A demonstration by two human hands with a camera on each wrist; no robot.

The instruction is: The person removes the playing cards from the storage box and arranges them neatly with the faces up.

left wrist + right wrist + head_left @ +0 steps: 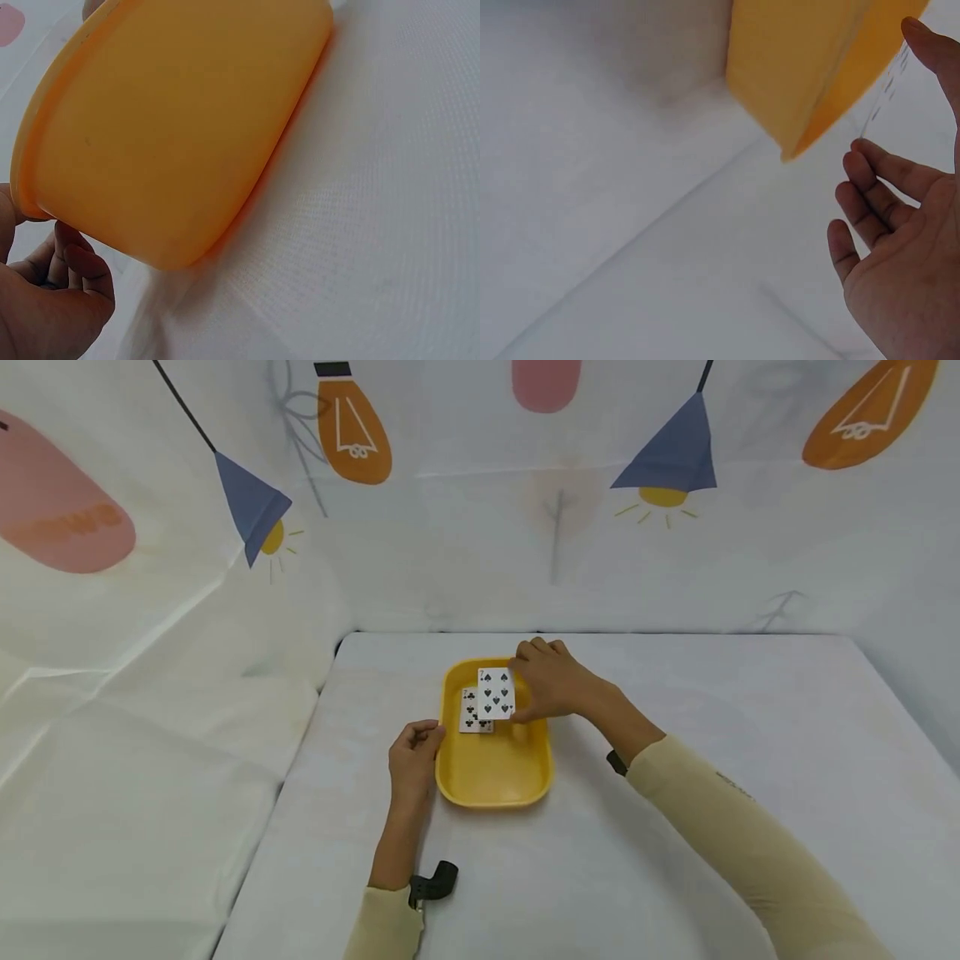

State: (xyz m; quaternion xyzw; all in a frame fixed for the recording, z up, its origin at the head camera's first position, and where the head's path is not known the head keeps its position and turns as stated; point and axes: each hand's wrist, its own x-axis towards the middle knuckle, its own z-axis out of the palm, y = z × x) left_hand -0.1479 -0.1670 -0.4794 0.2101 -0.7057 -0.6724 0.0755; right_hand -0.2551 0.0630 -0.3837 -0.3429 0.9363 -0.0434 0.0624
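A yellow plastic tray (491, 777) with raised walls lies on the white table. My left hand (412, 756) pinches its left rim; in the left wrist view the thumb and curled fingers (86, 274) meet at the rim of the tray (165, 135). Between thumb and fingertips, my right hand (551, 681) holds a seven of spades playing card (496, 694) by its edge, over the far part of the tray. A clubs card (468, 718) lies face up inside the tray, partly covered by the spades card. In the right wrist view, the held card (885, 94) appears nearly edge-on.
White cloth covers the table (712, 710) on both sides of the tray. Behind it hangs a white curtain (480, 552) printed with lamps and bulbs. A black strap with a small device (435, 881) sits on the left wrist.
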